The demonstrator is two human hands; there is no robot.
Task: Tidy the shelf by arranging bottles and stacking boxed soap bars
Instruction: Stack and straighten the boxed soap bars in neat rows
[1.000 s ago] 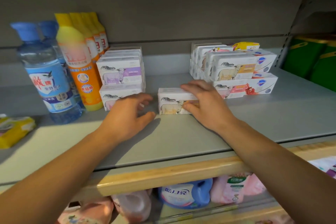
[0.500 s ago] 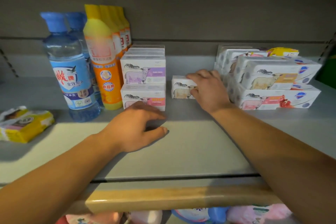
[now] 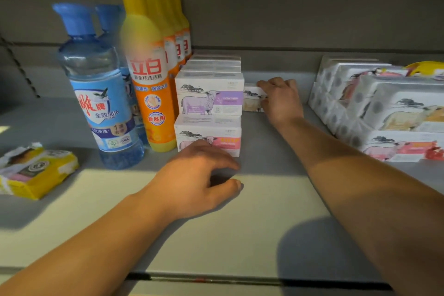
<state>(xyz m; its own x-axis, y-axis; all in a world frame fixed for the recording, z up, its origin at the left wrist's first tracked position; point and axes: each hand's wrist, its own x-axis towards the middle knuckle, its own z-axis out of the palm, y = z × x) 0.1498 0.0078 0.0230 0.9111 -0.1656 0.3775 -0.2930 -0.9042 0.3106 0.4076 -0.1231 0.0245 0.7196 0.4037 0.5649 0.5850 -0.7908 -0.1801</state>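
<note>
Shelf [image 3: 240, 235] front bare; right hand [image 3: 280, 98] grips soap box [image 3: 252, 101].

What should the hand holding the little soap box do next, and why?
Probably nudge it a bit further left until it sits flush. The right hand grips a cream soap box lying on the shelf right beside the stack of soap boxes, so it looks nearly lined up. The left hand rests in front of that stack, holding nothing.

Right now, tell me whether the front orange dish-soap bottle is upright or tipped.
Upright. The front orange dish-soap bottle stands on its base on the shelf, yellow cap pointing up, label reading level, beside the blue bottle.
</note>
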